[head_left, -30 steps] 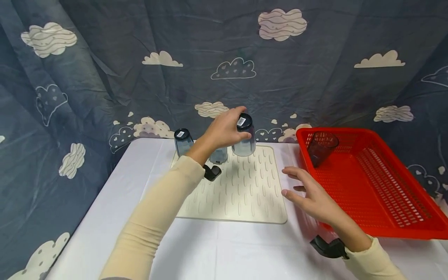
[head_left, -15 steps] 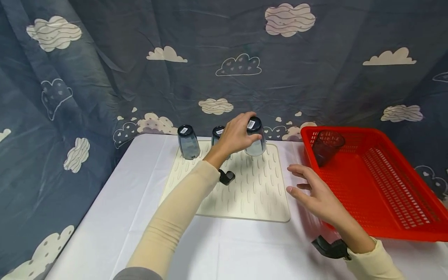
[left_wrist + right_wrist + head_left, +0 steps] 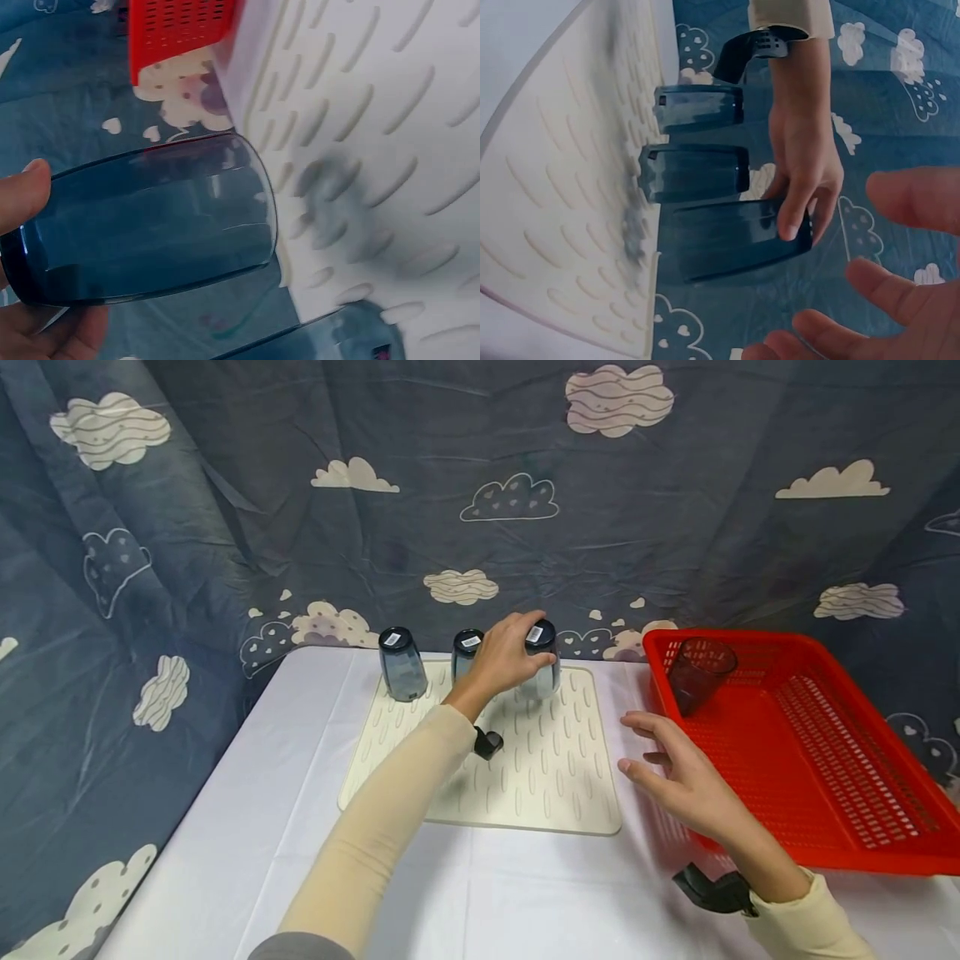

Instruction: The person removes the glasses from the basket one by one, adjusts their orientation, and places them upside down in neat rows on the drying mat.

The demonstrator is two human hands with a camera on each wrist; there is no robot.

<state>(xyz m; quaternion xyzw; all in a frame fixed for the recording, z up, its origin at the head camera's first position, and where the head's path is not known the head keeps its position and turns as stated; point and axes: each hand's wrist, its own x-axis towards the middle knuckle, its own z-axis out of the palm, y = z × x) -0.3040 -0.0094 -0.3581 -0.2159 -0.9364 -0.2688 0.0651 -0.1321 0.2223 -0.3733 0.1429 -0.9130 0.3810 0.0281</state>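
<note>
My left hand (image 3: 504, 658) grips a blue-tinted drinking glass (image 3: 150, 217) near its base. The glass is upside down, its mouth close over the back of the cream ridged mat (image 3: 517, 777). Two more upside-down glasses stand on the mat: the left one (image 3: 403, 668) in full view, the middle one (image 3: 463, 653) partly behind my left hand. In the right wrist view the held glass (image 3: 735, 240) tilts slightly beside the other two. My right hand (image 3: 686, 777) hovers between mat and basket, fingers spread and holding nothing.
A red plastic basket (image 3: 795, 852) stands at the right on the white-covered table (image 3: 525, 893). Inside its back left corner leans another tinted glass (image 3: 697, 677). A dark cloth with cloud prints (image 3: 420, 443) hangs right behind the table.
My left hand has moved the glass a little rightward, then down toward the mat. My right hand stays almost where it was. The head view has shifted slightly.
</note>
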